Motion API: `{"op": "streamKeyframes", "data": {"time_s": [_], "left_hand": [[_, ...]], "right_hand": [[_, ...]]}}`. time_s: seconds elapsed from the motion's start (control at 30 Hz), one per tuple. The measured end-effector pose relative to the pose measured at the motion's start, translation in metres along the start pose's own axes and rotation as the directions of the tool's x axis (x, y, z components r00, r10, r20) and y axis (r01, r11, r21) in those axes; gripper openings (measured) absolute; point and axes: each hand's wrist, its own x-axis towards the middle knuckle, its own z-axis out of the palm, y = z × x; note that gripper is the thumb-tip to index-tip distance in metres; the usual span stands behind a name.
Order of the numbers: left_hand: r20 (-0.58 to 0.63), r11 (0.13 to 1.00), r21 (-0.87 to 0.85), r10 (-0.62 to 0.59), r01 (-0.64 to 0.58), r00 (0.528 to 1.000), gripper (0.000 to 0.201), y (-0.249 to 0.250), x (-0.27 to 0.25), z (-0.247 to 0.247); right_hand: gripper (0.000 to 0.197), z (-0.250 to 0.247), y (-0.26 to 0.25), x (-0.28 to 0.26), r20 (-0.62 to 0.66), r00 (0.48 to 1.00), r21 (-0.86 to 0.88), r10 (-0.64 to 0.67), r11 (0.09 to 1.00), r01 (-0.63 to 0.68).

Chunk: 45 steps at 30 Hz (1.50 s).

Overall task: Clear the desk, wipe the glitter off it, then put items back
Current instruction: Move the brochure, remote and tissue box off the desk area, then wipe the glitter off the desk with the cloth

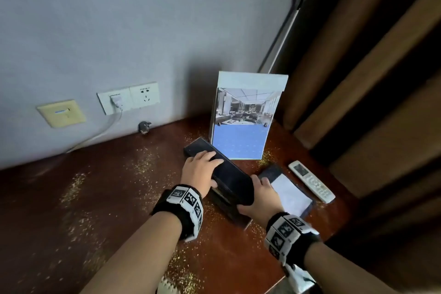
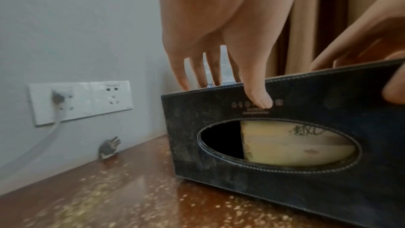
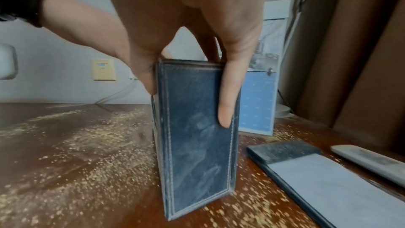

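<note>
Both hands form my grip on the dark tissue box (image 1: 223,175): my left hand (image 1: 200,173) lies over its top edge with fingers draped on the far side and the thumb pressed on the face with the oval opening, and my right hand (image 1: 259,197) clamps the near end, thumb on one side and fingers on the other. That box stands on its long side on the surface (image 1: 107,198), which is sprinkled with gold glitter (image 1: 76,188). I judge this the clearing step, with the lift about to start. Just right of my right hand lies a notepad (image 1: 290,192), and beside it a white remote (image 1: 311,181). Just behind the box stands a picture stand (image 1: 245,117). My worry: the inner tissue pack could slide out through the opening if I tilt the box, or a swing could knock that stand over. Glitter clinging underneath may scatter further.
</note>
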Motion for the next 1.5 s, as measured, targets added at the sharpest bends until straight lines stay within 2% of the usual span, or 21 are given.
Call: {"op": "streamKeyframes", "data": {"time_s": [0.2,0.4,0.5,0.57,0.63,0.73,0.77,0.83,0.87,0.93,1.0,1.07,1.13,1.17,1.23,1.3,1.43,1.5], "left_hand": [[0.018,0.999,-0.018,0.039,-0.039,0.999,0.064,0.027,0.008,0.014],[0.015,0.999,-0.04,0.025,-0.025,1.0,0.064,0.03,0.005,0.017],[0.032,0.999,-0.032,0.015,-0.014,0.999,0.062,0.032,0.001,0.015],[0.023,1.0,-0.015,0.005,-0.005,1.0,0.06,0.032,-0.002,0.012],[-0.016,0.999,-0.027,-0.03,0.03,0.999,0.058,0.028,-0.013,0.007],[-0.044,0.983,-0.107,-0.153,0.148,0.987,0.047,0.009,-0.041,0.005],[-0.028,0.968,-0.138,-0.216,0.21,0.976,0.041,-0.002,-0.056,0.005],[0.023,0.925,-0.15,-0.351,0.35,0.936,0.032,-0.023,-0.09,0.009],[0.057,0.901,-0.13,-0.41,0.414,0.91,0.03,-0.033,-0.106,0.013],[0.136,0.841,-0.064,-0.526,0.538,0.839,0.032,-0.053,-0.145,0.024],[0.225,0.774,0.038,-0.623,0.632,0.749,0.038,-0.067,-0.181,0.038],[0.318,0.73,0.116,-0.67,0.674,0.671,0.044,-0.076,-0.207,0.054],[0.388,0.706,0.137,-0.684,0.695,0.618,0.054,-0.078,-0.23,0.07],[0.397,0.701,0.136,-0.686,0.7,0.61,0.056,-0.078,-0.24,0.076],[0.354,0.7,0.112,-0.691,0.705,0.63,0.051,-0.074,-0.251,0.088],[0.291,0.694,0.036,-0.696,0.719,0.657,0.041,-0.074,-0.26,0.098],[0.185,0.719,-0.195,-0.642,0.668,0.745,0.014,-0.079,-0.279,0.099],[0.15,0.676,-0.361,-0.639,0.643,0.755,0.01,-0.086,-0.296,0.092]], "right_hand": [[0.083,0.001,0.031,-0.006,0.008,0.999,0.019,0.036,0.999,-0.036],[0.085,0.001,0.034,-0.003,0.04,0.999,-0.005,0.013,1.0,-0.013],[0.083,-0.002,0.03,-0.002,0.06,0.998,-0.082,0.011,0.997,-0.006],[0.08,-0.008,0.026,-0.003,0.015,1.0,-0.176,-0.005,0.984,0.008],[0.081,-0.011,0.017,-0.004,-0.106,0.99,-0.239,-0.093,0.969,0.065],[0.069,-0.007,-0.006,-0.005,-0.191,0.924,-0.243,-0.331,0.928,0.282],[0.061,-0.002,-0.018,-0.009,-0.206,0.87,-0.252,-0.447,0.884,0.395],[0.047,0.013,-0.041,-0.019,-0.216,0.712,-0.265,-0.668,0.742,0.616],[0.042,0.023,-0.051,-0.027,-0.15,0.653,-0.259,-0.743,0.666,0.699],[0.031,0.051,-0.069,-0.046,0.104,0.596,-0.209,-0.796,0.569,0.796],[0.032,0.083,-0.078,-0.059,0.283,0.615,-0.172,-0.736,0.592,0.787],[0.036,0.108,-0.085,-0.067,0.351,0.669,-0.17,-0.655,0.658,0.734],[0.04,0.13,-0.093,-0.073,0.4,0.716,-0.17,-0.572,0.722,0.671],[0.041,0.141,-0.098,-0.076,0.425,0.732,-0.153,-0.532,0.755,0.638],[0.042,0.158,-0.102,-0.08,0.438,0.762,-0.121,-0.476,0.809,0.575],[0.036,0.17,-0.107,-0.087,0.418,0.785,-0.137,-0.457,0.822,0.552],[0.024,0.176,-0.126,-0.104,0.386,0.798,-0.193,-0.463,0.805,0.561],[0.023,0.18,-0.144,-0.114,0.357,0.801,-0.159,-0.481,0.813,0.56]]}}
